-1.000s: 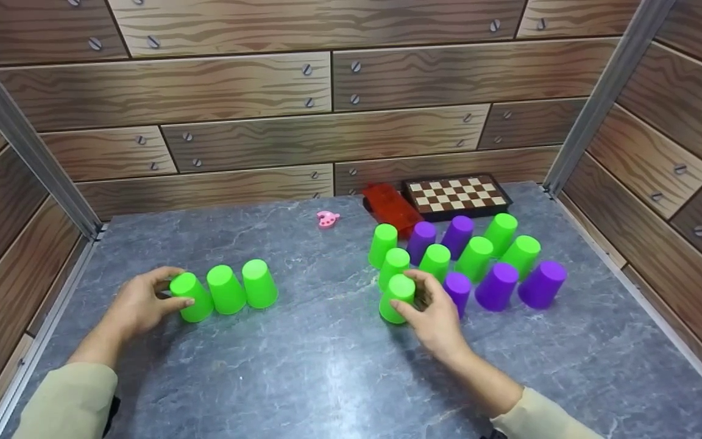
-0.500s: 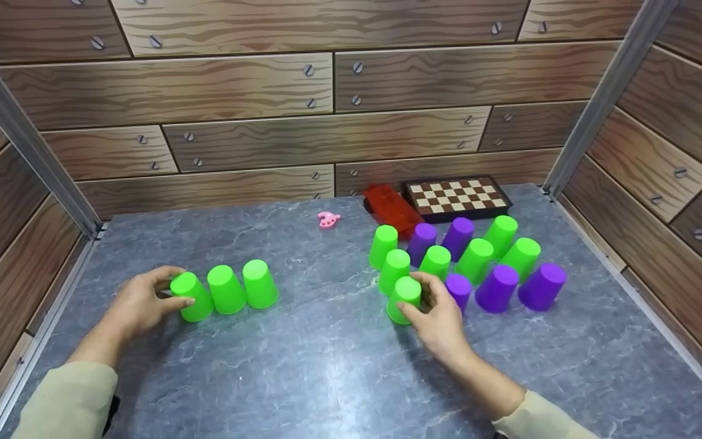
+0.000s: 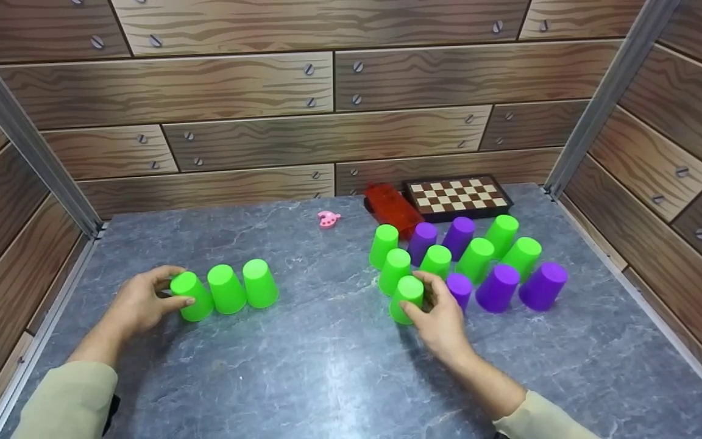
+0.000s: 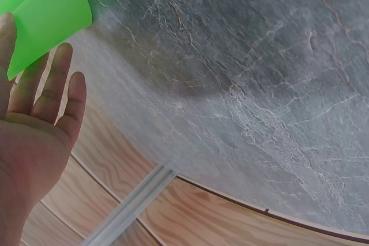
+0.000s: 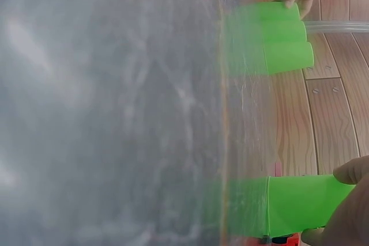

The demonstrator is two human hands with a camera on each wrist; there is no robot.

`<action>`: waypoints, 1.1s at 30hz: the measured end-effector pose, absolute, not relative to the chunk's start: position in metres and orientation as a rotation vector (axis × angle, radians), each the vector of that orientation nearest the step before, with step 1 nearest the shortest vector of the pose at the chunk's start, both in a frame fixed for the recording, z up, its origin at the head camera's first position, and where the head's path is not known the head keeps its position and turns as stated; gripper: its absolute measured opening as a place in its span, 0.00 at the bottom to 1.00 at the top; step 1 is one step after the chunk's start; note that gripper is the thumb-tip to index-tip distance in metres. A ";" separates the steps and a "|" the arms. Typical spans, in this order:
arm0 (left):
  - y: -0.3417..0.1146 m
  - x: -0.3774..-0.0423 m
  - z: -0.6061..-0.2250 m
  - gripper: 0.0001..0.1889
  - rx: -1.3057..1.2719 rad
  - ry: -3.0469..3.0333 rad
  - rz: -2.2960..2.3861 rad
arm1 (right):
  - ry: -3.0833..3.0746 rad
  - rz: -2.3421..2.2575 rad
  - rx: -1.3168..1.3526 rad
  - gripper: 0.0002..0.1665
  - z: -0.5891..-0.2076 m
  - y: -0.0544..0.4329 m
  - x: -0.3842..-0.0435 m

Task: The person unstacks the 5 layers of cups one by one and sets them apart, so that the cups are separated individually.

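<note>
My left hand (image 3: pixel 141 305) holds an upside-down green cup (image 3: pixel 192 299) between thumb and fingers, at the left end of a row. Two more green cups, a middle one (image 3: pixel 226 291) and a right one (image 3: pixel 259 285), stand beside it. On the right, my right hand (image 3: pixel 442 317) pinches another upside-down green cup (image 3: pixel 406 300) by its sides, thumb in front. That cup stands at the front left corner of a larger group. In the right wrist view the same green cup (image 5: pixel 302 203) lies between thumb and fingers.
Beyond the right hand stand several green and purple cups (image 3: pixel 497 289). Behind them lie a red transparent case (image 3: pixel 393 207) and a checkered game board (image 3: pixel 457 195). A small pink toy (image 3: pixel 328 219) sits at the back. Wood-patterned walls (image 3: pixel 253 85) enclose the grey tabletop (image 3: pixel 278 372).
My right hand has shifted the green cup it holds slightly to the right, towards the purple cup beside it. The left hand and its row of cups have stayed still.
</note>
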State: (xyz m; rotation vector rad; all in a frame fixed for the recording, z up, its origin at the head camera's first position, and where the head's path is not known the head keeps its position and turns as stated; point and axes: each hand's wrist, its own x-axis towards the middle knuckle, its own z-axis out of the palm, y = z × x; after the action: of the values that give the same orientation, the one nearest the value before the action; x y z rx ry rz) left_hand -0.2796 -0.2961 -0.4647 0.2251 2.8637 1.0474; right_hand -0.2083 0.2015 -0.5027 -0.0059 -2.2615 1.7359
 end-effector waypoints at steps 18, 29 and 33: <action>-0.295 -0.280 -0.463 0.32 0.244 2.867 1.067 | -2.257 1.633 0.108 0.35 -0.462 0.191 -0.209; -0.295 -0.281 -0.462 0.32 0.219 2.857 1.063 | -2.258 1.610 0.537 0.32 -0.409 0.120 -0.242; -0.294 -0.281 -0.462 0.32 0.224 2.856 1.076 | -2.331 1.658 0.587 0.31 -0.405 0.091 -0.265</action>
State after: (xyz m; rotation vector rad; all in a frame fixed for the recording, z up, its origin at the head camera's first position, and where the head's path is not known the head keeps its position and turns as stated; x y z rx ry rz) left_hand -0.2807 -0.2940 -0.4624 0.2238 2.8565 1.0758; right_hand -0.2652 0.0908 -0.4050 0.5870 -2.3311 1.6579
